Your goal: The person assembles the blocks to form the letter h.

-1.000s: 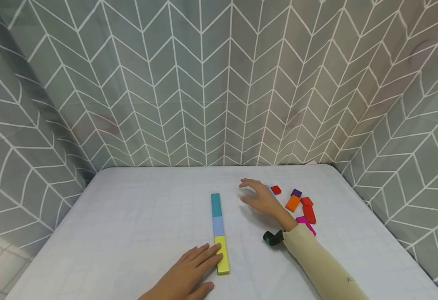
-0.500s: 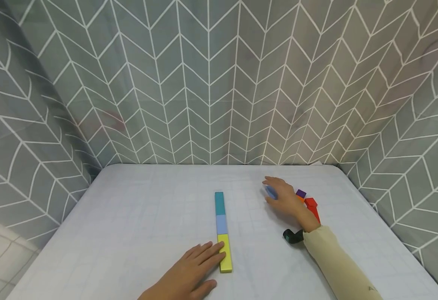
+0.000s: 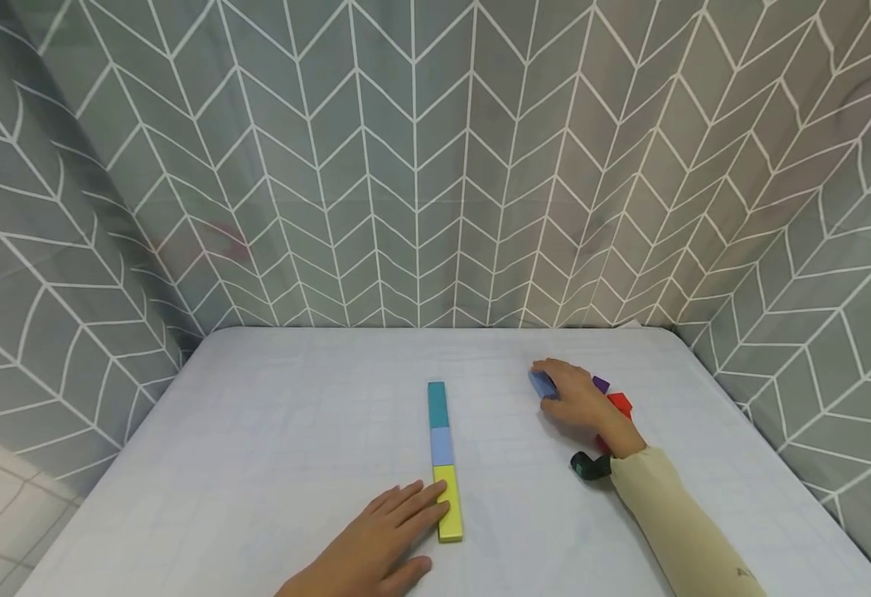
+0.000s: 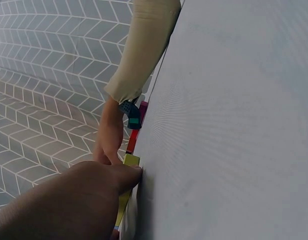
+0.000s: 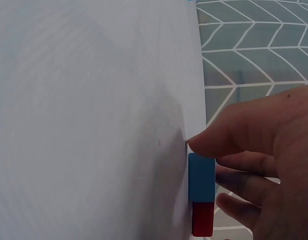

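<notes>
A straight row of flat blocks runs away from the person in the head view: a yellow block (image 3: 451, 524), a light blue block (image 3: 442, 446) and a teal block (image 3: 437, 404). The left hand (image 3: 375, 543) lies with straight fingers, its fingertips resting on the yellow block. Farther right, the right hand (image 3: 580, 400) reaches down to a blue block (image 3: 543, 384), thumb at one end and fingers bent along its far side. Seen from the right wrist, the thumb tip meets the end of the blue block (image 5: 201, 177), and a red block (image 5: 202, 219) sits against its other end.
Beyond the right hand lie a purple block (image 3: 601, 384) and a red piece (image 3: 620, 403), partly covered by the arm. A magenta piece (image 4: 143, 107) shows in the left wrist view. A dark camera (image 3: 590, 466) sits at the right wrist. Patterned curtains (image 3: 435, 207) surround the white table (image 3: 293, 414).
The right hand has moved right, from beside the row of blocks to the blue block, and its thumb and fingers have closed in on it. The left hand stays on the yellow block.
</notes>
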Action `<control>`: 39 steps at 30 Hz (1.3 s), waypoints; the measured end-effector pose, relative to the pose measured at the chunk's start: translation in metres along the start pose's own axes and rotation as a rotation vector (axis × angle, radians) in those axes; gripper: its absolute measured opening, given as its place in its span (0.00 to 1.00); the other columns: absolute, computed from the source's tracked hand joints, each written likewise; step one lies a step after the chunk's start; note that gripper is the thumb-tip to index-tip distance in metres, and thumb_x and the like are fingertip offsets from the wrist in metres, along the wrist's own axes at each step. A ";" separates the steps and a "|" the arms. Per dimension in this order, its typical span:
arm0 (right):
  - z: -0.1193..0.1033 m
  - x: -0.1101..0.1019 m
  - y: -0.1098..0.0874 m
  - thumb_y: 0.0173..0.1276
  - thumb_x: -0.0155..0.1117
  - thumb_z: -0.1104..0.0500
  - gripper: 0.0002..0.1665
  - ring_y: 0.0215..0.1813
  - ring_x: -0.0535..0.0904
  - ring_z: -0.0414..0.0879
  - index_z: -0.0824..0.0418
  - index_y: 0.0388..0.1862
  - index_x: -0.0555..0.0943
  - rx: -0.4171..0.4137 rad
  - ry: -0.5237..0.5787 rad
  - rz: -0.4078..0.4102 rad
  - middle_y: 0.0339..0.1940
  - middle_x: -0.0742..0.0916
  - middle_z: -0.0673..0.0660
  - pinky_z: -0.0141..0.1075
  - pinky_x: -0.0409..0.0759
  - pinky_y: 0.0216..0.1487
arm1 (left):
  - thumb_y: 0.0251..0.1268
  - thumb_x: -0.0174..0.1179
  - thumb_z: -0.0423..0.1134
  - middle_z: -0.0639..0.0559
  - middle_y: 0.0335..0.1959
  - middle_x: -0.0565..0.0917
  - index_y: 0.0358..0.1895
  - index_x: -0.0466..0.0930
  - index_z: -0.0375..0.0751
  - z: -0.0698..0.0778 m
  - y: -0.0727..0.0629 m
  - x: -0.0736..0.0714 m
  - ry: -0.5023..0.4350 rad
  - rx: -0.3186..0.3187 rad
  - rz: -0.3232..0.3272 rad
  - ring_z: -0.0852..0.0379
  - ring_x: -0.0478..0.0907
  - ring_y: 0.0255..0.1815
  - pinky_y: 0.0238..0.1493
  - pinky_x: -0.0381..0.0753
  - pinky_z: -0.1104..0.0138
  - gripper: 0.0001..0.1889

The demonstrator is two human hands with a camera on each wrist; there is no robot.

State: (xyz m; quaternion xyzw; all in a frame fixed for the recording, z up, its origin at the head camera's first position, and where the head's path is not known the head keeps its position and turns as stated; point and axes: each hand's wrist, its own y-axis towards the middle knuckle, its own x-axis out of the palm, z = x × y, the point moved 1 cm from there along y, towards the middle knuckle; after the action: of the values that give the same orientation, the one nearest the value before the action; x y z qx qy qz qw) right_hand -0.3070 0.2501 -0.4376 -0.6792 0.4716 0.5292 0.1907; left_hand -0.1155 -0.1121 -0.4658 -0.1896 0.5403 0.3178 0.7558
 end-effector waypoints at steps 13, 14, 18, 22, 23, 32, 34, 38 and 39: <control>0.001 -0.005 -0.004 0.65 0.75 0.67 0.26 0.63 0.78 0.68 0.70 0.60 0.79 -0.066 0.030 0.026 0.61 0.82 0.70 0.64 0.73 0.65 | 0.83 0.39 0.64 0.58 0.84 0.56 0.83 0.60 0.53 -0.001 0.000 0.000 -0.015 -0.005 -0.012 0.49 0.56 0.81 0.75 0.61 0.45 0.34; 0.000 -0.005 -0.004 0.65 0.75 0.66 0.26 0.62 0.79 0.66 0.70 0.60 0.79 -0.070 0.038 0.030 0.61 0.83 0.70 0.64 0.74 0.64 | 0.83 0.40 0.64 0.58 0.84 0.56 0.83 0.60 0.53 -0.001 0.000 0.000 -0.016 -0.005 -0.010 0.49 0.56 0.81 0.75 0.61 0.45 0.34; -0.006 -0.004 -0.001 0.65 0.77 0.64 0.25 0.58 0.81 0.63 0.69 0.59 0.81 -0.087 0.076 0.053 0.59 0.84 0.67 0.61 0.77 0.61 | 0.83 0.39 0.65 0.58 0.84 0.56 0.83 0.60 0.53 0.000 0.000 0.000 -0.018 -0.015 -0.017 0.49 0.56 0.81 0.76 0.61 0.45 0.34; -0.012 -0.002 0.005 0.65 0.77 0.63 0.26 0.55 0.81 0.61 0.68 0.59 0.81 -0.112 0.139 0.070 0.59 0.84 0.65 0.59 0.80 0.57 | 0.83 0.39 0.65 0.58 0.83 0.56 0.83 0.59 0.54 0.000 -0.001 -0.001 -0.007 -0.016 -0.020 0.49 0.57 0.81 0.75 0.62 0.46 0.34; -0.014 -0.002 0.006 0.64 0.77 0.64 0.26 0.54 0.81 0.61 0.69 0.59 0.80 -0.124 0.162 0.074 0.58 0.84 0.65 0.59 0.81 0.56 | 0.83 0.39 0.65 0.58 0.83 0.56 0.83 0.59 0.54 0.000 -0.001 -0.001 -0.006 -0.014 -0.018 0.49 0.57 0.81 0.75 0.62 0.46 0.34; -0.035 0.001 0.021 0.66 0.77 0.63 0.26 0.61 0.80 0.60 0.66 0.61 0.81 -0.119 0.257 0.059 0.60 0.84 0.61 0.60 0.77 0.64 | 0.83 0.40 0.65 0.58 0.84 0.56 0.83 0.59 0.53 0.000 0.000 -0.001 -0.008 -0.004 -0.013 0.49 0.56 0.81 0.75 0.62 0.45 0.34; -0.042 0.001 0.026 0.67 0.77 0.62 0.26 0.62 0.79 0.60 0.66 0.62 0.81 -0.103 0.265 0.052 0.61 0.84 0.61 0.60 0.78 0.63 | 0.83 0.40 0.65 0.58 0.84 0.55 0.83 0.59 0.54 0.000 0.000 -0.001 -0.023 -0.016 -0.022 0.49 0.56 0.81 0.76 0.61 0.45 0.34; -0.054 0.003 0.036 0.67 0.76 0.61 0.26 0.61 0.79 0.59 0.65 0.62 0.81 -0.111 0.254 0.063 0.62 0.84 0.61 0.59 0.79 0.62 | 0.83 0.39 0.65 0.59 0.84 0.55 0.83 0.59 0.55 0.001 0.000 -0.001 -0.028 -0.022 -0.022 0.49 0.55 0.82 0.76 0.60 0.45 0.34; -0.057 0.004 0.038 0.67 0.76 0.61 0.26 0.61 0.80 0.59 0.65 0.62 0.81 -0.116 0.253 0.068 0.62 0.84 0.61 0.58 0.79 0.62 | 0.83 0.39 0.65 0.59 0.84 0.55 0.83 0.59 0.55 0.001 0.000 -0.001 -0.027 -0.020 -0.019 0.49 0.55 0.82 0.76 0.60 0.45 0.34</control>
State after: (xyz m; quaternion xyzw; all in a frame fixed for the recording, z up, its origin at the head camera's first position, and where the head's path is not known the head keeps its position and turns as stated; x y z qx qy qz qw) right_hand -0.3088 0.1870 -0.4108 -0.7339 0.4831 0.4720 0.0722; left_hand -0.1150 -0.1118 -0.4648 -0.1979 0.5250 0.3184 0.7641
